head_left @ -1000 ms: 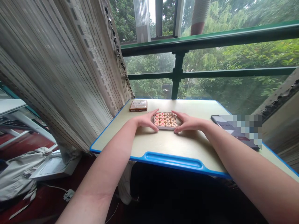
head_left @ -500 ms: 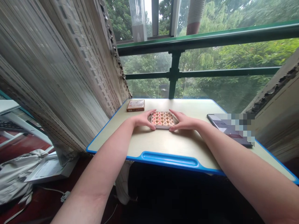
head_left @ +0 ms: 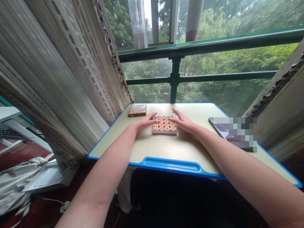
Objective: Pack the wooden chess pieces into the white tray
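Observation:
A shallow white box (head_left: pixel 164 132) lies on the pale table in front of me, filled with rows of round Chinese chess pieces (head_left: pixel 167 124) with red and black characters. My left hand (head_left: pixel 145 121) is at the box's left side, fingers extended and thumb over the edge of the pieces. On the other side, my right hand (head_left: pixel 182 122) has its fingers spread, with the thumb over the right-hand pieces. Neither hand grips the box; whether the thumbs touch the pieces I cannot tell. Parts of the outer pieces are hidden behind the thumbs.
A brown printed box (head_left: pixel 137 110) sits at the table's back left. On the right lies a dark flat tablet-like object (head_left: pixel 228 133), partly pixelated. The table (head_left: pixel 152 148) has a blue rim with a pen groove (head_left: pixel 172 164). Curtains (head_left: pixel 78 63) hang beside the window.
Both hands have loosened from the box's sides; their thumbs have lifted from the front corners to over the pieces. The box stays in place on the table. The view has shifted slightly.

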A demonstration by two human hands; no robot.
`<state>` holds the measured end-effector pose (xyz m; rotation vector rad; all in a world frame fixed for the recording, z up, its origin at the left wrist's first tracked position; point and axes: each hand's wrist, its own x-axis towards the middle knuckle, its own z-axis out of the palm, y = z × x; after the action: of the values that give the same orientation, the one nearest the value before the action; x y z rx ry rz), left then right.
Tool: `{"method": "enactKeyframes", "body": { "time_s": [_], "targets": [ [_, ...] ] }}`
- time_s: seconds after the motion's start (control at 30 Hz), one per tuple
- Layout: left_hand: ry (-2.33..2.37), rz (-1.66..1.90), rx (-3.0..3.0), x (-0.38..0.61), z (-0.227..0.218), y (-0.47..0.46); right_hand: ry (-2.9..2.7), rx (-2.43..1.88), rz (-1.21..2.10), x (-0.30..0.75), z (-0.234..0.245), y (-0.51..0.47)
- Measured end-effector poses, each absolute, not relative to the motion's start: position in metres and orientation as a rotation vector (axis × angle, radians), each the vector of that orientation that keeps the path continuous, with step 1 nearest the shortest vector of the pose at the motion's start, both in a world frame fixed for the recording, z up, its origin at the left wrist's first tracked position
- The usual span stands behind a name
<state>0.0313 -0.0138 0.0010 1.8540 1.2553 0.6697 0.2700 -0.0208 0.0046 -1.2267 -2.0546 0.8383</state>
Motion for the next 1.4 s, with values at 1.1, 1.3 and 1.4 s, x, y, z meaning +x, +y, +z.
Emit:
{"method": "enactKeyframes", "body": {
  "time_s": [1.1,1.3,1.4],
  "targets": [
    [1.387,1.547,1.397,0.023,-0.013,0.005,-1.632,-1.209,1.04,0.269,0.003,-0.014],
    [1.37,1.47,1.251,0.024,-0.022,0.006,-1.576,-1.217,1.082,0.269,-0.004,-0.01],
    [1.378,1.476,1.23,0.022,-0.024,0.009,-1.594,-1.22,1.038,0.27,-0.008,-0.007]
  ]
}}
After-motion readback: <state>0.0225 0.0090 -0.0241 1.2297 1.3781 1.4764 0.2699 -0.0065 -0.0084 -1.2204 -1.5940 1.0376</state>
